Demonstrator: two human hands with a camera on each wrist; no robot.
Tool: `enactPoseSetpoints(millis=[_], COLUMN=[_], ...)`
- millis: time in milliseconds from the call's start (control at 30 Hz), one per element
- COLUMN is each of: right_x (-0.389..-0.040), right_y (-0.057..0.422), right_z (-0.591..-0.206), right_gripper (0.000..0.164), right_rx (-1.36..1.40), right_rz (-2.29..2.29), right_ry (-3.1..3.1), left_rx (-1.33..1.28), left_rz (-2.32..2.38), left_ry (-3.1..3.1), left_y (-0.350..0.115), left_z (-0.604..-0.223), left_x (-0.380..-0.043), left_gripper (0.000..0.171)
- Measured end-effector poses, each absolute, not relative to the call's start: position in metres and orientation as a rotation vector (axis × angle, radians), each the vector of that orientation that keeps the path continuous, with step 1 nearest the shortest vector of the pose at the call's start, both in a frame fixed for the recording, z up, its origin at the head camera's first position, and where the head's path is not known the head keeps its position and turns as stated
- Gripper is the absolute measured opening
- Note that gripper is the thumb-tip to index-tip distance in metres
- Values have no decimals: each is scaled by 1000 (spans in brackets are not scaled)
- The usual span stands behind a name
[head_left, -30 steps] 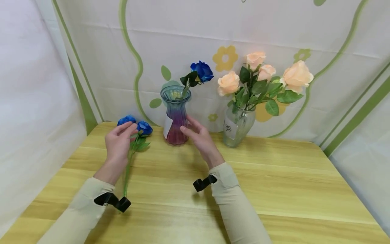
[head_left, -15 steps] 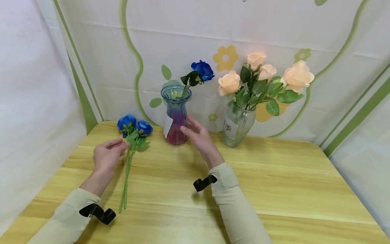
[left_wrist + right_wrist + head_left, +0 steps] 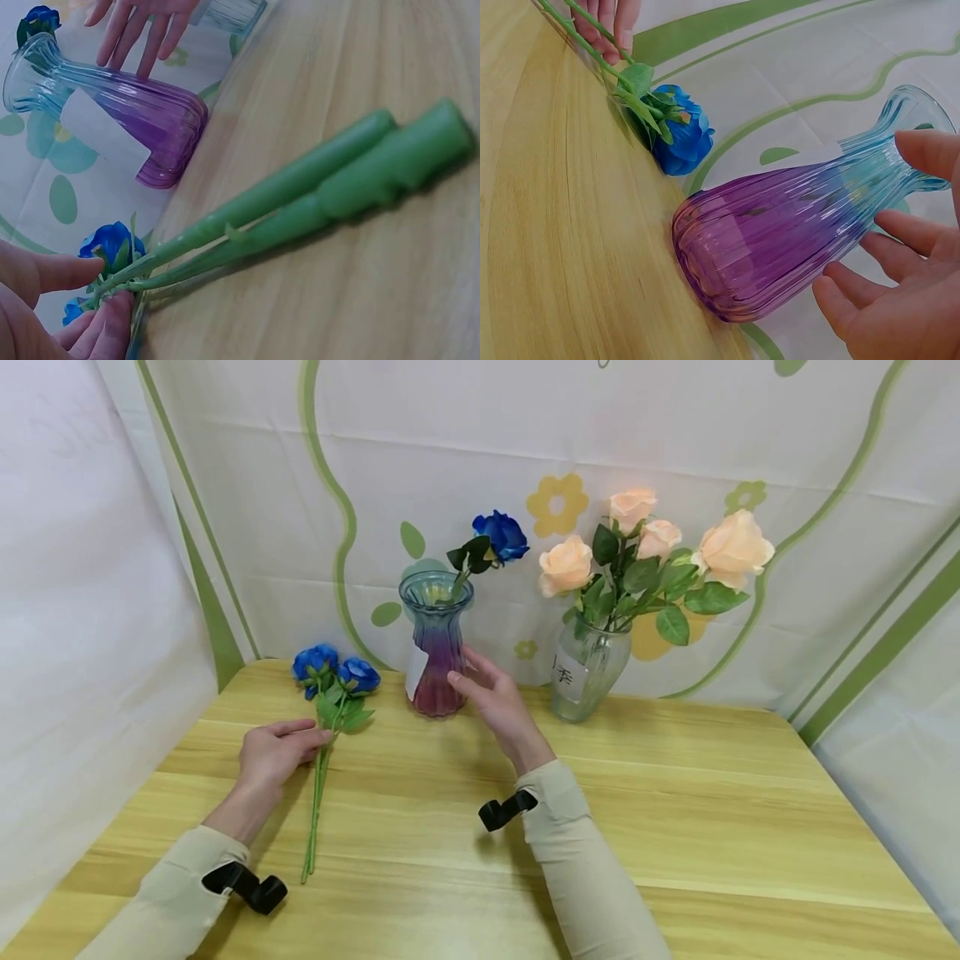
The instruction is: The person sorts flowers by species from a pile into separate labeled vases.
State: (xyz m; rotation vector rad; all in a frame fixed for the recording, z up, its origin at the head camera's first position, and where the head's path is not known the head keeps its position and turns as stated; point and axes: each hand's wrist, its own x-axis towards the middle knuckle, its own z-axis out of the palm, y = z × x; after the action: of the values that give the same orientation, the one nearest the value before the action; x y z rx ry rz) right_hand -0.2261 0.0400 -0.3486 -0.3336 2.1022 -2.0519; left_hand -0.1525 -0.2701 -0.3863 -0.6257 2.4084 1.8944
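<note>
Two blue roses (image 3: 317, 760) with green stems lie on the left of the table. My left hand (image 3: 277, 752) is at their upper stems, just below the leaves; in the left wrist view the stems pass between the thumb (image 3: 71, 274) and fingertips (image 3: 112, 311). A ribbed glass vase (image 3: 441, 672), blue above and purple-pink below, stands upright with a white label on its left. One blue rose (image 3: 501, 537) leans out of its mouth to the right. My right hand (image 3: 498, 706) rests at the vase's right side, its fingers (image 3: 855, 281) extended along the glass.
To the right of the coloured vase stands a clear glass vase (image 3: 600, 672) with a marked label, holding several peach roses (image 3: 735, 547). A pale curtain (image 3: 420, 468) with printed flowers hangs right behind the wooden table (image 3: 675, 827).
My left hand has drawn back from the blue flower heads toward me, then come in to the stems below the leaves. The right hand stays at the vase.
</note>
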Motion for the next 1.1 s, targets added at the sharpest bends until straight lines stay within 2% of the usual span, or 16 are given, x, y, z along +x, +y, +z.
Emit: enactPoseSetpoints(millis=[433, 667, 733, 900, 1100], right_x=[-227, -227, -227, -227, -228], right_y=[41, 41, 42, 42, 41], right_z=[-349, -348, -349, -348, -346], right_gripper=[64, 64, 64, 61, 61], right_rx=[-347, -344, -341, -323, -318], right_rz=[-2045, -2048, -2052, -2070, -2079], right_ry=[2105, 2094, 2089, 2071, 2057], left_rx=[-582, -556, -551, -505, -445], left_rz=[1861, 2068, 2141, 2392, 2599], left_ry=[2391, 2221, 2151, 1851, 1539], left_y=[-270, -266, -265, -262, -257], left_z=[-384, -374, -371, -366, -361], left_x=[-155, -154, -153, -153, -154], left_gripper=[63, 64, 57, 13, 15])
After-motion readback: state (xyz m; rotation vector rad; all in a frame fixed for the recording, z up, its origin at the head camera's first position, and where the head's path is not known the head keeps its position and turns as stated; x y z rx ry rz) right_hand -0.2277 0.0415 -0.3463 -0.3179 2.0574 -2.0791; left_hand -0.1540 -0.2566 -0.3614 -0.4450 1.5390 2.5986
